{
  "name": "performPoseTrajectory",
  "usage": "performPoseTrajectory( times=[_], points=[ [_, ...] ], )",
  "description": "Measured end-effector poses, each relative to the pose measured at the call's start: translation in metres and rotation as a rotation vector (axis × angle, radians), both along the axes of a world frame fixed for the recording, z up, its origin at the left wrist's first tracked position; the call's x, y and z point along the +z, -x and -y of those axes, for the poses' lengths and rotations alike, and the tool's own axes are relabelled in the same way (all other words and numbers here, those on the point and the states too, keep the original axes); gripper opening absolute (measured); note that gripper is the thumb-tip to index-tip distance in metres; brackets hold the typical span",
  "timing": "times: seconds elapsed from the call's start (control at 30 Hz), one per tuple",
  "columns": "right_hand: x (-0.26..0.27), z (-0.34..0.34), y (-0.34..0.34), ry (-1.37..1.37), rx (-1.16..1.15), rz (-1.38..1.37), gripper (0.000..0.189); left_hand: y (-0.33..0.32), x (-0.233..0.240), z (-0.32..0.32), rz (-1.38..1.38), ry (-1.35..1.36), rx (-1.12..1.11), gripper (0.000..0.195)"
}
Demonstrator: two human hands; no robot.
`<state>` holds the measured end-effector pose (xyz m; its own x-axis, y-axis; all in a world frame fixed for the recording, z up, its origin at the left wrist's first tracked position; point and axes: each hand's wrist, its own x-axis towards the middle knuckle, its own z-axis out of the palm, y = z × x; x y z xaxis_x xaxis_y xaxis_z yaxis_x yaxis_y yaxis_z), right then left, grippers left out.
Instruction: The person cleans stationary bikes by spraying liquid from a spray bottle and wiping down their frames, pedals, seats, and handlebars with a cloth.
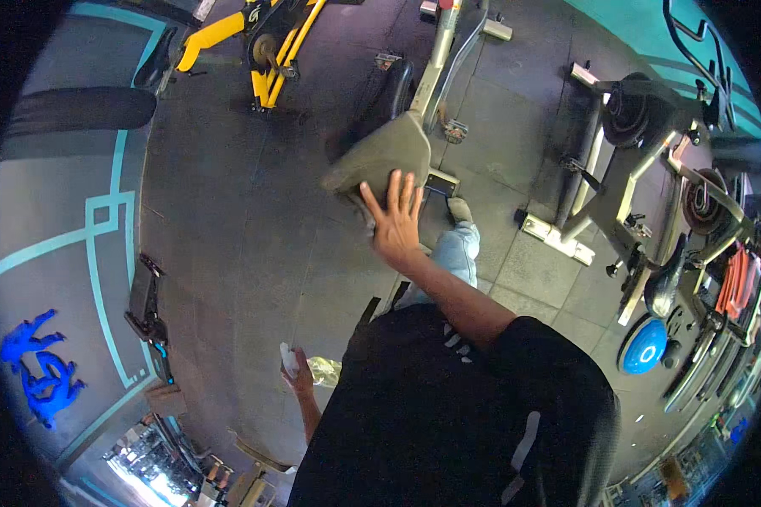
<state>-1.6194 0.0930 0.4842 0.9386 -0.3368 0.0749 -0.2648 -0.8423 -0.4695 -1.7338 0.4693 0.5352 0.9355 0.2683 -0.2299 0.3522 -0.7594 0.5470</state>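
My right hand (396,222) lies palm down, fingers spread, on the near edge of a broad grey-green pad or cloth-like surface (383,155) at the end of a metal exercise machine frame (436,70). Whether it is a pad or a draped cloth is not clear. Some darker grey material hangs under its near edge, by my thumb. Lower left, my left hand (301,377) is closed round the white top of a bottle (325,372), apparently a spray bottle, with a clear yellowish body partly behind my dark shirt.
A yellow exercise bike frame (273,57) stands at the upper left. Grey exercise bikes (634,165) stand at the right, near a blue balance dome (644,346). A dark wall with turquoise stripes (119,165) runs along the left. Tiled rubber floor (228,234) lies between.
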Motion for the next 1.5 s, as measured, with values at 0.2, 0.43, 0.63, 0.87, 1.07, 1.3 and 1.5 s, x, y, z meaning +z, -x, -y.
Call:
performPoseTrajectory(
  times=[0.2,0.43,0.63,0.87,1.07,1.3,1.5],
  points=[
    [0.062,0.028,-0.086,-0.279,-0.223,0.035,0.083,0.027,-0.004,-0.048,-0.006,0.064,0.127,0.033],
    [0.032,0.124,-0.206,-0.460,-0.495,0.144,0.100,0.005,0.007,-0.013,-0.068,0.015,0.024,0.035],
    [0.030,0.119,-0.158,-0.594,-0.303,0.075,0.119,-0.007,0.030,0.042,-0.130,0.039,-0.033,0.030],
    [0.025,0.044,-0.029,-0.290,-0.009,0.188,0.087,-0.018,0.032,0.087,-0.123,0.119,-0.013,0.024],
    [0.026,0.081,-0.089,-0.268,0.078,0.202,0.076,-0.016,0.033,0.126,-0.052,0.135,0.008,0.020],
    [0.024,0.169,-0.262,-0.072,0.029,-0.146,0.056,0.025,0.038,0.142,0.002,0.084,0.090,0.022],
    [0.046,0.127,-0.223,0.085,0.496,-0.162,0.036,0.081,0.016,0.139,0.186,0.027,0.115,0.021]
  ],
)
